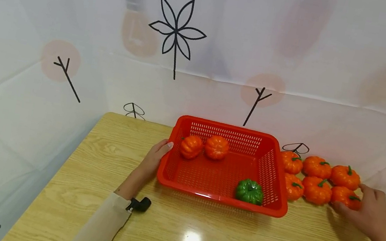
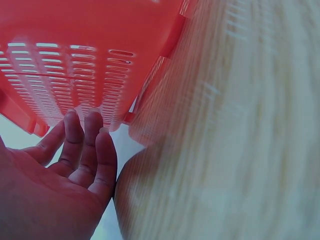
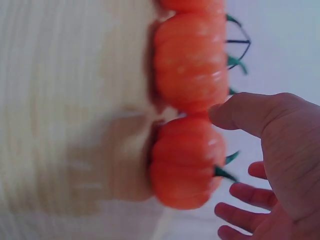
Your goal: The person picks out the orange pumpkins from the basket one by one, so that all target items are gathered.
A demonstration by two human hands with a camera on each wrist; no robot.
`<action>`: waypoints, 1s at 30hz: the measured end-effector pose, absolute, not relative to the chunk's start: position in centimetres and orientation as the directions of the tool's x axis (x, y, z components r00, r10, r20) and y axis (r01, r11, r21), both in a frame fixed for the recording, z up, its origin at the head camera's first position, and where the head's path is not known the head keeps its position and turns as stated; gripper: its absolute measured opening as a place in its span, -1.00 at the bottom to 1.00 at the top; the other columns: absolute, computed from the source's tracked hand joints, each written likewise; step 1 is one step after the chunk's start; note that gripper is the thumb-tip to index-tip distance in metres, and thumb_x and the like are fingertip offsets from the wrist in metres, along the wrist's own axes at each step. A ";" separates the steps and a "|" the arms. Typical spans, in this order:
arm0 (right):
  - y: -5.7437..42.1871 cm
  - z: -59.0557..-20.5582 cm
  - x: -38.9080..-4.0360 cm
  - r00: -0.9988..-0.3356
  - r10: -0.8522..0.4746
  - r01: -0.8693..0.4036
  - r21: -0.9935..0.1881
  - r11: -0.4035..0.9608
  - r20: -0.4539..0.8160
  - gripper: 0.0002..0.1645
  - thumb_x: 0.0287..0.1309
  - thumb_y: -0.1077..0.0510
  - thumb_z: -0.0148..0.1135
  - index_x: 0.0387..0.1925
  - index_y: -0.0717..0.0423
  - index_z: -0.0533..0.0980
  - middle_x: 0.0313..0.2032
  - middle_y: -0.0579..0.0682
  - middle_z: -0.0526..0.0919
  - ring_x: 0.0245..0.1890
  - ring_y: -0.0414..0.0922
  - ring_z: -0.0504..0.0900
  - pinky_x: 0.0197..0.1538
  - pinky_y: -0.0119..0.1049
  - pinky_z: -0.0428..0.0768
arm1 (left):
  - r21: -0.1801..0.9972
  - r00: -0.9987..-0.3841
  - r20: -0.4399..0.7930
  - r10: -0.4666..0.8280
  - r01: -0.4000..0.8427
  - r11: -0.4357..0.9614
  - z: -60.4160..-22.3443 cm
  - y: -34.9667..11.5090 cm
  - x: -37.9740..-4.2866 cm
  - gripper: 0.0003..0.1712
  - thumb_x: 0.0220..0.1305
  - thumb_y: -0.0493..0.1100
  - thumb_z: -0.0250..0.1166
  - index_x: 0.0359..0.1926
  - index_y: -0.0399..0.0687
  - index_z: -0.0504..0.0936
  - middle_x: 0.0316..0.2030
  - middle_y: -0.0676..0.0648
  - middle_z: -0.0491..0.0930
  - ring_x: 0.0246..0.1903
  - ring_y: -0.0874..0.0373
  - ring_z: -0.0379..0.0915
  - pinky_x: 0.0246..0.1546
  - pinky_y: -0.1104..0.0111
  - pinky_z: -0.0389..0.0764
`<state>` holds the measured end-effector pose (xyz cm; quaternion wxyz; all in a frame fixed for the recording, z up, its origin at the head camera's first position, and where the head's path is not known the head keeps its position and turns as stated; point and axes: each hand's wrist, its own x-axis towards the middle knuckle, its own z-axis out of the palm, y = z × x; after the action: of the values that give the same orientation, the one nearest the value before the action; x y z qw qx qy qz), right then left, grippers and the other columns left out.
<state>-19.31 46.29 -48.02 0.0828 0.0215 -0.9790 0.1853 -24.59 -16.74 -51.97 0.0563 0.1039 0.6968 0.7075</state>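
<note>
Bringing thumb and fingers evenly around the fattest part of the end pumpkin (image 1: pixel 346 197) should serve best here; a low, unhurried closing would likely keep its neighbours in the double row (image 1: pixel 316 190) from rolling. The right hand's (image 1: pixel 372 212) grip is wide and holds nothing, its thumb tip at the gap between that pumpkin and the next, the other fingers on the far side. Meanwhile the left hand (image 1: pixel 151 158) grips the left rim of the red basket (image 1: pixel 199 193), thumb on the rim and fingertips at the slotted outer wall; a steady hold there ought to keep it from sliding. The end pumpkin sits on the wooden surface (image 1: pixel 112 158), at the right end of the front row, right of the basket. It is glossy orange, squat and deeply ribbed, with a curved dark green stem.
</note>
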 end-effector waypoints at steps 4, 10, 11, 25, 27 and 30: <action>45.1 -46.9 -19.3 -0.971 -0.041 -0.129 -0.370 0.920 0.235 0.04 0.28 0.06 0.44 0.31 0.81 0.11 0.20 0.80 0.09 0.16 0.67 0.12 0.05 0.57 0.26 | 0.998 -0.973 0.060 0.223 0.051 -0.045 -51.9 -16.7 -24.4 -0.45 0.71 0.07 -0.03 0.44 -0.19 0.42 0.26 -0.30 0.59 0.20 -0.27 0.57 0.12 0.19 0.72; 42.8 -45.0 -19.4 -0.943 -0.106 -0.233 -0.399 0.887 0.315 -0.12 0.28 0.16 0.44 0.31 0.69 0.21 0.22 0.70 0.16 0.22 0.61 0.11 0.12 0.54 0.22 | 0.998 -0.974 0.058 0.218 0.050 -0.041 -51.9 -16.7 -24.4 -0.45 0.71 0.08 -0.03 0.44 -0.16 0.42 0.26 -0.26 0.59 0.20 -0.24 0.59 0.10 0.21 0.72; 42.3 -44.7 -19.4 -0.939 -0.114 -0.247 -0.405 0.880 0.326 -0.14 0.27 0.17 0.44 0.32 0.66 0.22 0.22 0.68 0.17 0.24 0.59 0.11 0.14 0.54 0.22 | 0.998 -0.974 0.058 0.219 0.051 -0.039 -51.9 -16.6 -24.4 -0.45 0.71 0.08 -0.03 0.45 -0.16 0.41 0.27 -0.26 0.59 0.20 -0.24 0.59 0.10 0.21 0.72; 37.6 -41.4 -20.0 -0.878 -0.223 -0.400 -0.394 0.827 0.423 -0.28 0.22 0.26 0.48 0.32 0.43 0.38 0.22 0.51 0.34 0.21 0.47 0.28 0.07 0.53 0.32 | 0.998 -0.971 0.060 0.230 0.057 -0.021 -52.0 -16.6 -24.5 -0.42 0.71 0.10 -0.04 0.44 -0.21 0.41 0.27 -0.32 0.58 0.21 -0.27 0.57 0.15 0.19 0.70; 37.0 -40.9 -20.2 -0.871 -0.241 -0.414 -0.379 0.827 0.428 -0.28 0.20 0.28 0.48 0.32 0.40 0.39 0.22 0.48 0.36 0.21 0.44 0.30 0.06 0.50 0.35 | 0.998 -0.972 0.056 0.228 0.055 -0.013 -52.0 -16.6 -24.5 -0.41 0.71 0.11 -0.04 0.45 -0.22 0.41 0.27 -0.33 0.57 0.22 -0.28 0.56 0.16 0.19 0.69; 36.0 -40.0 -20.7 -0.866 -0.261 -0.427 -0.358 0.831 0.426 -0.28 0.19 0.29 0.49 0.32 0.39 0.40 0.22 0.45 0.39 0.20 0.42 0.34 0.05 0.47 0.38 | 0.998 -0.972 0.060 0.229 0.059 -0.010 -51.9 -16.7 -24.5 -0.39 0.70 0.11 -0.04 0.45 -0.25 0.39 0.28 -0.35 0.56 0.23 -0.30 0.55 0.17 0.18 0.69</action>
<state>-20.70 36.04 -40.03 0.1826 0.1832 -0.9391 0.2262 -24.48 -16.66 -51.86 0.0604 0.1027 0.7011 0.7030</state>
